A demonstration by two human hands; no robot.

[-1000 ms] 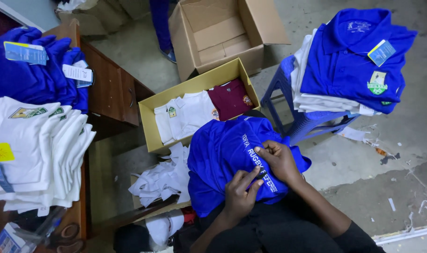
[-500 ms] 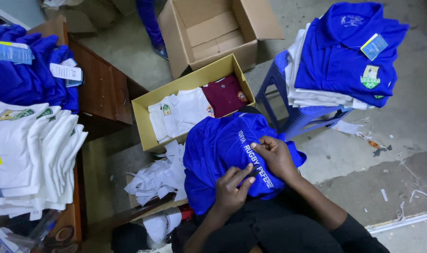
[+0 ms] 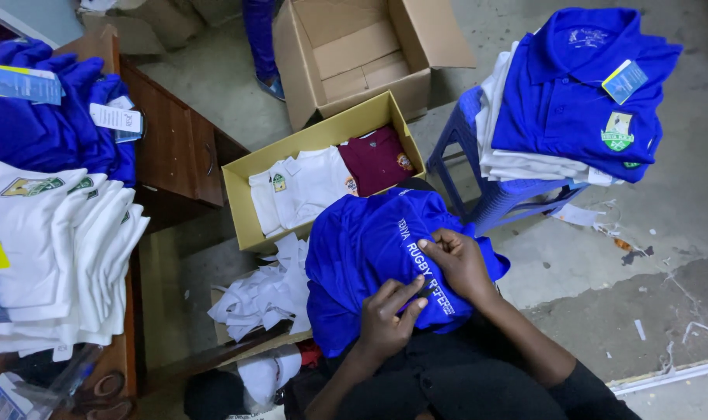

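A: Where is the blue shirt (image 3: 369,257) right now?

B: It lies bunched on your lap, at about six o'clock from the shallow cardboard tray (image 3: 245,194). Your right hand (image 3: 463,264) pinches a fold of it beside the white lettering, thumb and fingertips pressed together on the cloth. Your left hand (image 3: 389,315) rests on it with the fingers spread, the index finger stretched toward the lettering.

A: How much looks finished?

B: Judging by the piles, a good deal. Folded, tagged shirts (image 3: 571,93) sit on the blue stool (image 3: 494,202) at two o'clock from your hands, and the tray holds a white shirt (image 3: 307,187) and a maroon shirt (image 3: 377,159).

A: And what is left?

B: The one in your lap is not folded yet. White shirts (image 3: 50,249) and blue ones (image 3: 43,132) lie heaped on the desk at nine and ten o'clock; whether those are done, I cannot tell.
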